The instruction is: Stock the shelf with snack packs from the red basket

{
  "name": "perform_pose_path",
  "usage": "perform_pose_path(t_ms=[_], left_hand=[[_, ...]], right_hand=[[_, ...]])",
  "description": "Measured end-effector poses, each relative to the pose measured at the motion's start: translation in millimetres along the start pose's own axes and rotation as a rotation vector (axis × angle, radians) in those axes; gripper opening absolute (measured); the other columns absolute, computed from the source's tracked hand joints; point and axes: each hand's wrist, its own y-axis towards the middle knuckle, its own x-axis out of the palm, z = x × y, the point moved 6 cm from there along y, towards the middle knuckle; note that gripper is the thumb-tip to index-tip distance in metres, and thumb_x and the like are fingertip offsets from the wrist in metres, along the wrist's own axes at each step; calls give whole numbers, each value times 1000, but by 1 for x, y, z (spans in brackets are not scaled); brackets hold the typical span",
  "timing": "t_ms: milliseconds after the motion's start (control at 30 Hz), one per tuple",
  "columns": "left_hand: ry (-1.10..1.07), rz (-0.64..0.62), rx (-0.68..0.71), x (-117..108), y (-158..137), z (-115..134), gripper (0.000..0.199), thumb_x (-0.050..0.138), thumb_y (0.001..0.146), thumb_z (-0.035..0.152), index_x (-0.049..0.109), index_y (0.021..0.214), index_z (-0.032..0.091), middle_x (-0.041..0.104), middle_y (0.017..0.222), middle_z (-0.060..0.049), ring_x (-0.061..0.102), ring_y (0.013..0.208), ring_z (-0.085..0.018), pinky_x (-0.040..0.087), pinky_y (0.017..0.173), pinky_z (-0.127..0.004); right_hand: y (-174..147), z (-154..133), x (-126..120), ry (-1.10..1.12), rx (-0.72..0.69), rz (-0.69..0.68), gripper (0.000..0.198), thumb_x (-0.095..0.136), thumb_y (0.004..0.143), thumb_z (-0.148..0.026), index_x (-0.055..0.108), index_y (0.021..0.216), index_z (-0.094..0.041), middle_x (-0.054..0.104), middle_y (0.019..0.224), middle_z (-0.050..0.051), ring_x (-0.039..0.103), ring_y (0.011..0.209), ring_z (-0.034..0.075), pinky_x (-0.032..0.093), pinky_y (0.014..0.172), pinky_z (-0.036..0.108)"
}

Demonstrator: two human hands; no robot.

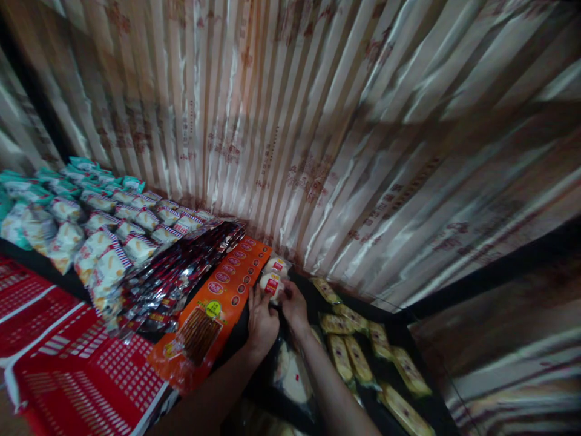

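My left hand (262, 321), half open, touches a white packet (273, 283) beside an orange bag (227, 293). My right hand (295, 307) curls opposite; whether it grips, I cannot tell.

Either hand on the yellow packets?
No, the left hand and right hand are both at a white packet with a red label; the yellow packets lie apart, further right.

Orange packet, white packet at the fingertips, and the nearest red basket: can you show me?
Orange packet (221, 303), head view: middle of its front.
White packet (273, 286), head view: its red label.
Red basket (100, 366), head view: its slotted side.
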Motion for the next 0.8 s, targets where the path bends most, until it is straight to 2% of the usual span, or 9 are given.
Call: perform_pose_path(t_ms=[233,467,667,800], left_hand=[[59,-41,121,9,14,-2,58,42,70,-1,50,128,7,41,140,-10,24,136,-23,21,114,-35],[193,-103,162,11,25,-1,60,42,70,-2,50,128,10,43,138,-10,29,134,-23,22,113,-35],[111,-61,194,11,28,-3,55,44,70,-1,55,123,9,47,135,-11,32,132,-24,25,112,-38],[64,-47,214,10,26,-4,59,40,69,-4,56,122,16,52,132,-6,31,133,-21,25,112,-39]], right_hand=[[8,-2,5,-138,15,11,34,45,72,-22,62,102,-17,69,92,5,64,82,18,49,80,30],[8,-12,10,-319,-26,30,35,44,77,-22,64,103,-11,64,102,14,59,96,22,43,88,32],[3,-18,8,-490,-125,81,33,44,80,-22,68,103,-20,60,102,12,56,93,23,45,83,34],[2,-16,5,-481,-145,95,33,47,78,-22,69,102,-22,58,105,12,55,96,24,44,86,37]])
